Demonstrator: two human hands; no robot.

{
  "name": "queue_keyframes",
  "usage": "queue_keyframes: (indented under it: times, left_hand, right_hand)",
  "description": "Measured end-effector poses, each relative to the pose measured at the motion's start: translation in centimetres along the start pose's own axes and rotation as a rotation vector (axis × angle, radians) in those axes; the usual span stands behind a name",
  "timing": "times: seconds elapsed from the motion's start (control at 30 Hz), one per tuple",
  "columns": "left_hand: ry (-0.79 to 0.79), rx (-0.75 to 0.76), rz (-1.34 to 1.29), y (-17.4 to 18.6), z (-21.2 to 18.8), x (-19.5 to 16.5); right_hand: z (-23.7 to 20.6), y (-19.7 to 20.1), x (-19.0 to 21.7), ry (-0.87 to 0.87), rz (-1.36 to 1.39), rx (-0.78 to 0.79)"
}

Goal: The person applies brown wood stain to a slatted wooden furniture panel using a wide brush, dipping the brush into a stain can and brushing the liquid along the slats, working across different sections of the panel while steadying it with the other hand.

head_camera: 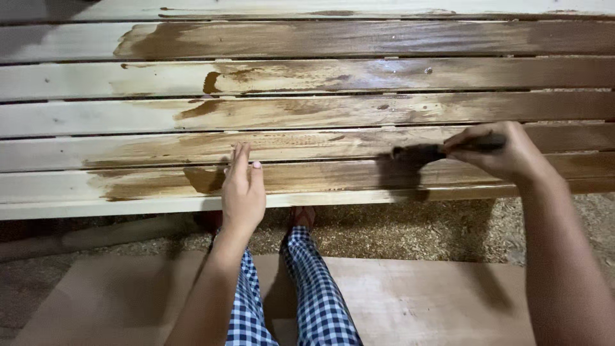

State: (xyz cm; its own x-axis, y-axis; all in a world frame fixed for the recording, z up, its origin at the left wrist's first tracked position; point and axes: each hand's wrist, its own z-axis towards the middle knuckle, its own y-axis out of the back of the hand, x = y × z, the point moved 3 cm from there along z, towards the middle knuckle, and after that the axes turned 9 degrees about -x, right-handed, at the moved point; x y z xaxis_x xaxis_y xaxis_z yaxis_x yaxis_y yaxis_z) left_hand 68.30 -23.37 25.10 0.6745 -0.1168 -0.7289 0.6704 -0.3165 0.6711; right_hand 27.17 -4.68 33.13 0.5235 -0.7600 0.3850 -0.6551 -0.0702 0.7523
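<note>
A slatted wooden panel (307, 115) lies in front of me, its pale slats partly covered with brown stain from the middle to the right. My right hand (503, 150) grips a dark paintbrush (419, 153), whose bristles rest on the second slat from the front. My left hand (242, 192) lies flat on the nearest slat with fingers together, holding nothing. The left ends of the slats are bare, pale wood.
Below the panel's front edge the ground (410, 230) is covered in sawdust. A flat brown board (410, 301) lies under my legs, which wear blue and white checked trousers (314, 295). A pale round pole (122, 232) lies on the ground at the left.
</note>
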Motion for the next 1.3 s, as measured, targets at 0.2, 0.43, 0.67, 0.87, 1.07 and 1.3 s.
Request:
queue_keyframes:
  times: [0.2, 0.43, 0.67, 0.87, 1.07, 1.3]
  left_hand:
    - [0.122, -0.01, -0.011, 2.2, 0.6, 0.9]
    - [0.652, 0.048, -0.006, 8.2, 1.1, 2.8]
    - [0.346, -0.248, 0.033, 12.5, 2.0, 6.3]
    - [0.586, -0.183, -0.089, 12.1, 1.7, 7.4]
    - [0.414, -0.29, -0.151, 12.6, 2.3, 7.2]
    - [0.428, -0.327, -0.222, 14.4, 2.0, 9.6]
  right_hand:
    - [-2.3, -6.0, 8.3, -0.071, -0.289, 0.135]
    - [-3.0, -18.0, 23.1, 0.399, -0.319, 0.136]
    - [-1.2, -24.2, 31.5, 0.828, 0.013, -0.084]
    - [2.2, -19.8, 26.1, 0.461, 0.122, 0.145]
    - [2.2, -16.7, 21.2, 0.515, 0.349, -0.098]
    - [3.4, -21.8, 29.5, 0.098, 0.442, -0.042]
